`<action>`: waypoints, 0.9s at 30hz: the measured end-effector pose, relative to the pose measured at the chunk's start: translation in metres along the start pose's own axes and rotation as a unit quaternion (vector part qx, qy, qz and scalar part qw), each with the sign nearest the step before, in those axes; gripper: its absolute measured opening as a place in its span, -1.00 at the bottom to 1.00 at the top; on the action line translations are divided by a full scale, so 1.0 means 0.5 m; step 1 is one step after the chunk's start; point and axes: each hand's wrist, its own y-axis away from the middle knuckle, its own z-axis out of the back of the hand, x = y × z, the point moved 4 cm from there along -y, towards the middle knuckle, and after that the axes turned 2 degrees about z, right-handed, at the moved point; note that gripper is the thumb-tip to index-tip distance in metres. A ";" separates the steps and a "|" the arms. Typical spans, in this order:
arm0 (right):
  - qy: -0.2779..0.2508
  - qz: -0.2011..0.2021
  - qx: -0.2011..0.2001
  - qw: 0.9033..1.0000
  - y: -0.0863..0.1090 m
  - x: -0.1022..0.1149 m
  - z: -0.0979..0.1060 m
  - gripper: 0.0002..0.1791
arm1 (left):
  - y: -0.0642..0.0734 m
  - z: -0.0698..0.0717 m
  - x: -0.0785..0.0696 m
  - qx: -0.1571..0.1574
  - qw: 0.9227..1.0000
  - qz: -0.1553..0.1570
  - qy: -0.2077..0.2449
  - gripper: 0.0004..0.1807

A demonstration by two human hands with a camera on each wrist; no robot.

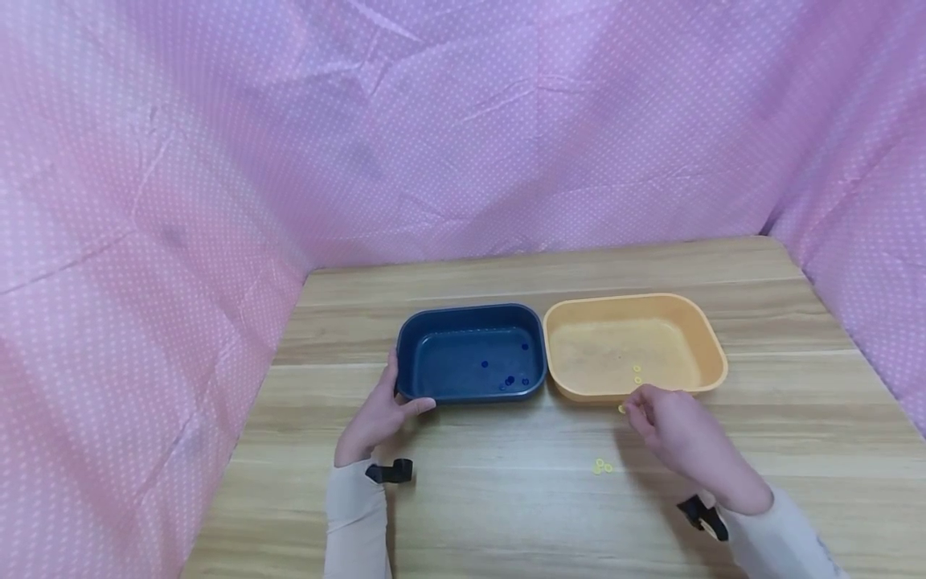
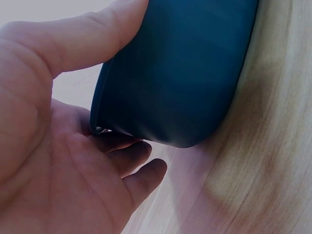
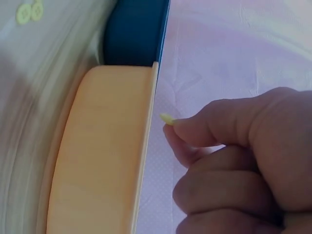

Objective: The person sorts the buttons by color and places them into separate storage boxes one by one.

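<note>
My left hand point(image 1: 379, 414) holds the near left corner of a dark blue plastic bin point(image 1: 448, 362), thumb along its front wall and fingers by its left side. Several small dark blue buttons point(image 1: 510, 380) lie inside, mostly towards the right. My right hand point(image 1: 676, 426) pinches a yellow button point(image 3: 166, 118) between thumb and forefinger, its other fingers folded. It is over the front rim of a pale orange bin point(image 1: 593, 338), where two yellow buttons point(image 1: 637, 368) show on the floor. More yellow buttons point(image 1: 599, 466) lie in a small cluster on the table before this bin.
Side by side, the two bins stand on a wood-grain table point(image 1: 492, 507), blue on the left. A pink dotted cloth point(image 1: 463, 145) hangs behind and along both sides. Each wrist wears a black strap mount point(image 1: 394, 471).
</note>
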 end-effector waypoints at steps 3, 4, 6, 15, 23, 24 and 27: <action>-0.021 -0.007 0.006 1.000 -0.004 -0.009 0.005 -0.93 | 0.002 -0.001 -0.001 0.000 1.000 0.005 0.003 0.24; -0.028 -0.011 0.009 1.000 -0.006 -0.012 0.007 -0.92 | 0.002 -0.001 -0.001 0.000 1.000 0.004 0.004 0.24; -0.033 -0.016 0.009 0.999 -0.009 -0.016 0.011 -0.92 | 0.002 -0.001 -0.001 -0.002 1.000 0.003 0.005 0.23; -0.038 -0.025 -0.002 0.999 -0.023 -0.030 0.031 -0.86 | 0.001 -0.003 0.001 -0.004 1.000 -0.004 0.003 0.23; -0.056 -0.064 0.019 0.996 -0.034 -0.050 0.037 -0.77 | 0.000 -0.002 0.001 -0.005 1.000 -0.003 -0.002 0.24; -0.057 -0.065 0.019 0.996 -0.035 -0.052 0.037 -0.77 | 0.000 -0.002 0.001 -0.005 1.000 0.000 -0.003 0.24; -0.063 -0.070 0.021 0.995 -0.038 -0.058 0.037 -0.75 | 0.001 -0.002 0.003 -0.005 1.000 0.004 -0.004 0.25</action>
